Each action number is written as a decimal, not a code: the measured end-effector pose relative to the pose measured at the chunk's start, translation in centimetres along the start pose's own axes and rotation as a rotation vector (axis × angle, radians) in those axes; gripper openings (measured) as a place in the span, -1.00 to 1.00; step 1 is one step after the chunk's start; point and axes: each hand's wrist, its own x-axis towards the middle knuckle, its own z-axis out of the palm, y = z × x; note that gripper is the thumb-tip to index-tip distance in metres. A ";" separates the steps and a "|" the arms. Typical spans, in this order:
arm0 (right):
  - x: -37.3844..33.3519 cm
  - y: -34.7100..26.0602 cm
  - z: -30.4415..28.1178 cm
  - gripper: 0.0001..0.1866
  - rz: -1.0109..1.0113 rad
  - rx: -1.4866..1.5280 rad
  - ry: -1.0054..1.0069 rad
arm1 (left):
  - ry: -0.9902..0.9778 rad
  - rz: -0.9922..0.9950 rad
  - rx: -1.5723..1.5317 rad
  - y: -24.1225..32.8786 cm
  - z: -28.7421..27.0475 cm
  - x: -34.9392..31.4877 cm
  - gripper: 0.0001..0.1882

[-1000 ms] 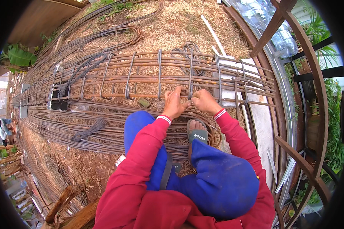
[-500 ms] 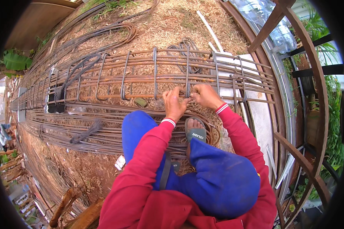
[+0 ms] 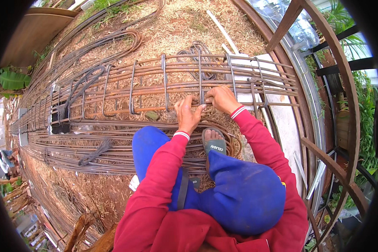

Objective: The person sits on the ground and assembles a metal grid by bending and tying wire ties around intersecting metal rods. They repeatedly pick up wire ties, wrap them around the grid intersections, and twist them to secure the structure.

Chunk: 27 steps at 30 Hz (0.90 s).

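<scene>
A long rebar cage of rusty bars and square stirrups runs across in front of me. At its near lower bar, my left hand is closed just left of a stirrup, its thumb pointing at the joint. My right hand pinches at the same joint from the right side, thumb and fingertips pressed together. The fingertips of both hands nearly meet there. Whatever is between them is too small or hidden to make out.
Loose rebar lies along the near side, with a bundle of thin wire on top. My sandalled foot stands by bent bar ends. Wire strands hang on the cage's left part. Brown metal framing rises at right.
The whole view has shifted slightly, moving the cage a little left in the picture. Both hands stay at the same stirrup joint, with only small finger movements.
</scene>
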 end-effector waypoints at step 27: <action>-9.2 -3.0 10.9 -0.30 0.332 -0.042 0.406 | -0.007 -0.091 -0.059 0.4 0.6 0.5 -0.70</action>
